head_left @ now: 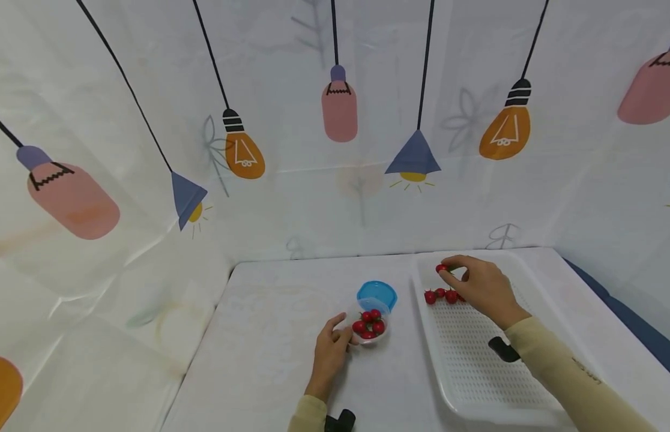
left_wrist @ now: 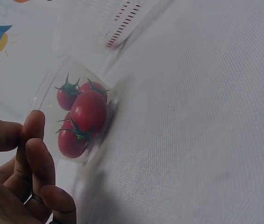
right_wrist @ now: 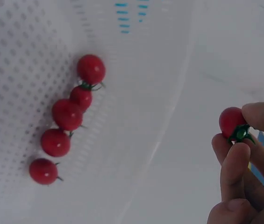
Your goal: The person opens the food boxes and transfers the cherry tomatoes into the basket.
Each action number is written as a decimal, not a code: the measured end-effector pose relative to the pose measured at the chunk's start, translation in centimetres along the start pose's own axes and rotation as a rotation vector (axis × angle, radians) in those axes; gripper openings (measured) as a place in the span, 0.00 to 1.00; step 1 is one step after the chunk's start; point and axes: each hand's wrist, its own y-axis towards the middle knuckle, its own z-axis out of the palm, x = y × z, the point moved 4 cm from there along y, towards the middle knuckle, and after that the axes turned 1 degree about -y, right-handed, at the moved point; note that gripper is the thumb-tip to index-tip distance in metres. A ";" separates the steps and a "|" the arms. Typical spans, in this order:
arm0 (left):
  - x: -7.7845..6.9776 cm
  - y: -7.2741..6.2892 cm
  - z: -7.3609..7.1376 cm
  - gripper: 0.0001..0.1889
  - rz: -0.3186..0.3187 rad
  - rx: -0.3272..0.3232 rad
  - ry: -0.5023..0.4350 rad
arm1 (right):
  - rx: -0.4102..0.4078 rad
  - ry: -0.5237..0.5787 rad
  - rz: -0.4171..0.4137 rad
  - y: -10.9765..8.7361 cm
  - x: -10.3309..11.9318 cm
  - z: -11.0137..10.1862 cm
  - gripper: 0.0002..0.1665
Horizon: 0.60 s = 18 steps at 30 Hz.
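Note:
My right hand (head_left: 486, 289) pinches a cherry tomato (right_wrist: 231, 122) between thumb and fingertips, its green stem showing, above the far end of the white perforated tray (head_left: 448, 384). Below it, several more cherry tomatoes (right_wrist: 67, 114) lie in a row along the tray's wall. To the left, a small clear plastic bowl (head_left: 385, 329) holds several red cherry tomatoes (left_wrist: 89, 111) with green stems. At that bowl's left side is my left hand (head_left: 329, 354), thumb and curled fingers together at its rim.
A blue lid (head_left: 377, 293) lies just behind the clear bowl. White cloth covers the table (head_left: 265, 336), and a sheet printed with hanging lamps (head_left: 292, 204) rises behind it. The tray's raised rim runs between the two hands.

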 end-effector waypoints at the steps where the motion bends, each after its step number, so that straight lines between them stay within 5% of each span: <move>1: 0.0 0.0 0.0 0.23 -0.001 0.000 0.000 | -0.002 -0.015 0.008 -0.1 -0.6 -0.1 0.22; 18: 0.0 -0.1 0.0 0.23 -0.023 0.012 -0.020 | 0.089 -0.184 0.165 0.0 -8.0 0.0 0.19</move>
